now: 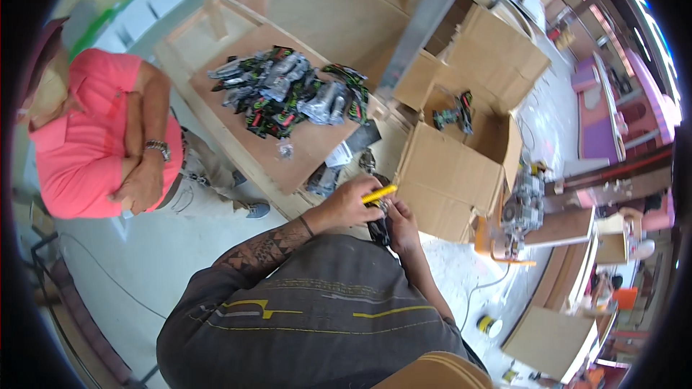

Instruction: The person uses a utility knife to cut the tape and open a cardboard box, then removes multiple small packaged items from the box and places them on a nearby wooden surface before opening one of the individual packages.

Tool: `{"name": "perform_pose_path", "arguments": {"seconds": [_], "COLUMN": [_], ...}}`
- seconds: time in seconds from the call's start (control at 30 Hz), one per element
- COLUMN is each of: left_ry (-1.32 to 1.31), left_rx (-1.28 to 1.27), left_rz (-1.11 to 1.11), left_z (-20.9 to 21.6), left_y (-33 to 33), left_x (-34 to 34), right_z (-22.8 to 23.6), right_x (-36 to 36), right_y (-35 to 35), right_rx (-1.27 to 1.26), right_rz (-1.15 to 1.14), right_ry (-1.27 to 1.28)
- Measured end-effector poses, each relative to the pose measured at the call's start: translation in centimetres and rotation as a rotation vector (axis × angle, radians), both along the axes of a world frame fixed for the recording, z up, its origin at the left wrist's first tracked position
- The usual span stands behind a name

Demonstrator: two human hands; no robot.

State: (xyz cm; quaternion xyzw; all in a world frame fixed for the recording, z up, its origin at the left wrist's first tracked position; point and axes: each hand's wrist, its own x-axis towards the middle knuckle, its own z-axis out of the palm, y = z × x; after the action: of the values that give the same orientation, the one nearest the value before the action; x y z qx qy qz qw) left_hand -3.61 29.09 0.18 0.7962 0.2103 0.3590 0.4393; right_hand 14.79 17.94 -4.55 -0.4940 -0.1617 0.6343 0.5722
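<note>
— Two hands meet close in front of the body: what do they hold?
— Left hand (351, 202) has its fingers clamped on a thin yellow pen-like tool (378, 194); right hand (400, 227) grips a small black part (378, 230), low beside the open brown cardboard box (447, 173)
— Farther off?
— Black-and-grey packets (288, 90) heaped on the plywood table (303, 151), a person in pink (94, 137) standing by

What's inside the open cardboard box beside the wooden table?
The open cardboard box holds a few dark green-and-black packets near its far wall. The near flap hides the box's bottom, so anything lower stays unseen.
</note>
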Motion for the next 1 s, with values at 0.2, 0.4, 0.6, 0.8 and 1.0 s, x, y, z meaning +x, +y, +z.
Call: {"name": "perform_pose_path", "arguments": {"seconds": [0.2, 0.4, 0.6, 0.8, 1.0], "left_ry": [0.213, 0.139, -0.027, -0.018, -0.191], "left_rx": [-0.343, -0.569, -0.634, -0.803, -0.773], "left_rz": [0.042, 0.151, 0.35, 0.262, 0.392], "left_z": [0.6, 0.0, -3.1, -2.5, -5.3], "left_y": [2.5, 2.5, 2.5, 2.0, -0.7], "left_x": [-2.4, -2.8, -4.6, -5.2, -0.8], "right_z": [6.0, 7.2, 4.9, 1.5, 2.8], "right_x": [-1.3, 0.6, 2.5, 5.9, -0.3], "right_y": [-1.4, -1.8, -3.7, -3.5, -1.2], "right_rx": [-0.015, -0.003, -0.056, -0.045, 0.103], "right_rz": [0.16, 0.433, 0.479, -0.424, 0.084], "right_ry": [0.169, -0.408, -1.085, -0.18, -0.357]}}
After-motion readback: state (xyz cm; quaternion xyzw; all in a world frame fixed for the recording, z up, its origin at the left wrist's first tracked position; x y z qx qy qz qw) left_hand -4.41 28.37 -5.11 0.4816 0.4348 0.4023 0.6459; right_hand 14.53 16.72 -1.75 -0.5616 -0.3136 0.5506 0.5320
